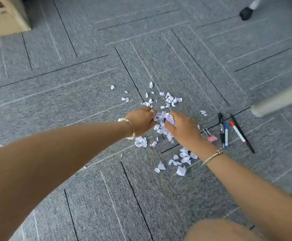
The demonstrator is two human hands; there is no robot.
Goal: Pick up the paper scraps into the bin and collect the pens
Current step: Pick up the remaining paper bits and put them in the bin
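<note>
White paper scraps (171, 100) strewn on grey carpet (72, 101); left hand (144, 121) and right hand (183, 129) cupped around bunch (164, 119), seemingly gripping; pens (226, 134) beside right.

Grey carpet tiles (82, 105), cardboard box (2, 16) far-left.

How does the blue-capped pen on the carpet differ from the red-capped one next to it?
The blue-capped pen has blue at both ends; the red-capped pen has red at both ends. The blue-capped pen lies nearly straight up the picture, beside a black pen, while the red-capped pen slants and lies along a thin black pen. Both have white barrels and lie untouched on the carpet.
</note>
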